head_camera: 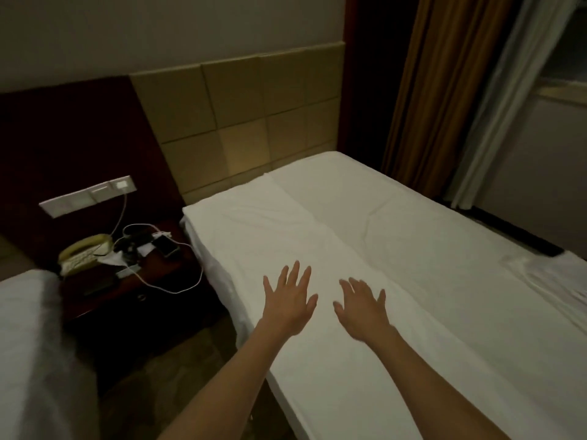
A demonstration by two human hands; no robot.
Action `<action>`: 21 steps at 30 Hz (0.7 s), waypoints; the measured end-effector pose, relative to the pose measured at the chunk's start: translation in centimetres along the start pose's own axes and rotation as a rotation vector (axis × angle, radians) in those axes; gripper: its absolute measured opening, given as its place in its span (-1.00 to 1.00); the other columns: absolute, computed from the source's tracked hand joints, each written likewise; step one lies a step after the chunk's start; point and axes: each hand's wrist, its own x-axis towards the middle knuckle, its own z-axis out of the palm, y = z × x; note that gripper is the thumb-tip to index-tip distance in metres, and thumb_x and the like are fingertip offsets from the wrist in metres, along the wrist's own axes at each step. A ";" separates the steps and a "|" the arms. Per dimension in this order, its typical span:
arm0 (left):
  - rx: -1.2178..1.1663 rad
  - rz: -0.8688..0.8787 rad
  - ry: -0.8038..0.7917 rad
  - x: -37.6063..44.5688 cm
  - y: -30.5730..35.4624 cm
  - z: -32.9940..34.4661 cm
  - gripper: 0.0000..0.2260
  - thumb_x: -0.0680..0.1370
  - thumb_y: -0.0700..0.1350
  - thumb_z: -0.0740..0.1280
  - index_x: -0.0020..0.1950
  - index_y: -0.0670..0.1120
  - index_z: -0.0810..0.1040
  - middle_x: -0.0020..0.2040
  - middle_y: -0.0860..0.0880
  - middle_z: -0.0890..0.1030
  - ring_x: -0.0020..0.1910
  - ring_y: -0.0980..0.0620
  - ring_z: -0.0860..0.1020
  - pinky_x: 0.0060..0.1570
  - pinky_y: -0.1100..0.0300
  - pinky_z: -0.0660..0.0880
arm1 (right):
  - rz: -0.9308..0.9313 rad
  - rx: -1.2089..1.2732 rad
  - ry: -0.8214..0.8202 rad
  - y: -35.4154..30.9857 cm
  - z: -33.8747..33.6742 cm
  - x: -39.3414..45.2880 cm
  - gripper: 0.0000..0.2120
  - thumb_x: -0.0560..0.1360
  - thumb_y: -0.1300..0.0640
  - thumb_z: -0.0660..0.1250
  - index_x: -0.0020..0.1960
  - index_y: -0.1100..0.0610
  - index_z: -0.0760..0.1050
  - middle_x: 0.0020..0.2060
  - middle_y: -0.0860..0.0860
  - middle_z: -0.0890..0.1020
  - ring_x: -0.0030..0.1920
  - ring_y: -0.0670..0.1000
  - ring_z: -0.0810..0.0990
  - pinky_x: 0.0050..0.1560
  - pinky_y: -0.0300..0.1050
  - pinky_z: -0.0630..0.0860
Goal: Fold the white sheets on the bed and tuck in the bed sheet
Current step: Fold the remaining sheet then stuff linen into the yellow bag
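Both hands reach out over the near long edge of the bed [444, 249], palms down and fingers spread straight, gripping nothing. The left hand [290, 301] lies over the strip of white sheet [286, 223] nearest that edge, and the right hand [362, 304] sits just beside it, on or close above the long crease that runs from the head end toward the person. Whether the palms actually press the cloth or hover just above it cannot be told. Flat, splayed fingers suit smoothing: they spread pressure wide and push wrinkles out instead of bunching the fabric, so this looks like a flattening pass along the fold line.

The sheet covers the whole mattress, from the head edge against the tan padded headboard [247, 122] to the foot end out of view. Its near edge hangs loose down the side of the bed, seemingly not yet tucked. A few soft wrinkles lie toward the far long edge.

Left of the bed, a dark nightstand [104, 300] carries a telephone [84, 254], a phone [166, 246] and a white cable [178, 289]; the corner of 1 more bed [35, 344] shows at lower left.
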 end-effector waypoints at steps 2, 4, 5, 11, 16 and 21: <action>-0.013 -0.077 -0.047 1.0 -2.9 0.7 -0.45 0.64 0.19 -0.09 0.57 0.07 -0.18 0.57 0.00 -0.23 0.55 -0.07 -0.19 0.43 -0.23 -0.22 | -0.064 -0.012 0.036 -2.9 -2.6 4.3 -0.48 0.65 -0.07 -0.01 0.55 0.06 -0.02 0.55 0.03 0.03 0.54 0.06 -0.02 0.46 0.25 -0.09; -0.025 -0.143 -0.065 2.2 -5.9 1.0 -0.45 0.63 0.21 -0.09 0.57 0.08 -0.18 0.54 0.03 -0.28 0.55 -0.08 -0.19 0.45 -0.27 -0.20 | -0.134 -0.029 0.088 -6.3 -4.4 8.3 -0.48 0.65 -0.06 0.00 0.55 0.07 0.01 0.54 0.03 0.05 0.54 0.06 0.00 0.46 0.25 -0.08; -0.024 -0.171 -0.071 3.0 -7.6 0.8 -0.44 0.63 0.21 -0.09 0.57 0.08 -0.18 0.54 0.03 -0.29 0.55 -0.08 -0.19 0.45 -0.28 -0.19 | -0.175 -0.038 0.099 -8.2 -5.0 10.2 -0.48 0.64 -0.05 0.01 0.54 0.07 0.02 0.54 0.03 0.07 0.54 0.06 0.02 0.46 0.25 -0.07; 0.014 -0.252 0.008 10.7 -19.8 -5.2 -0.45 0.65 0.17 -0.06 0.57 0.05 -0.18 0.57 -0.02 -0.21 0.55 -0.08 -0.18 0.43 -0.23 -0.22 | -0.254 -0.111 -0.051 -17.0 -1.2 19.0 -0.49 0.64 -0.05 0.01 0.54 0.07 0.02 0.54 0.03 0.08 0.53 0.06 0.02 0.45 0.26 -0.07; 0.039 -0.195 0.006 18.9 -29.2 -9.1 -0.45 0.65 0.15 -0.05 0.57 0.02 -0.18 0.58 -0.03 -0.20 0.55 -0.08 -0.17 0.44 -0.24 -0.18 | -0.127 -0.163 -0.184 -21.0 0.7 27.1 -0.47 0.64 -0.08 -0.01 0.55 0.06 -0.03 0.54 0.03 0.03 0.53 0.07 0.00 0.45 0.28 -0.06; 0.034 -0.147 -0.130 25.8 -35.1 -8.6 -0.45 0.66 0.15 -0.07 0.57 0.02 -0.19 0.57 -0.04 -0.21 0.55 -0.09 -0.17 0.43 -0.24 -0.20 | -0.117 -0.093 -0.082 -26.7 -3.4 36.5 -0.47 0.64 -0.07 0.01 0.55 0.07 -0.01 0.54 0.04 0.05 0.53 0.07 0.03 0.45 0.27 -0.05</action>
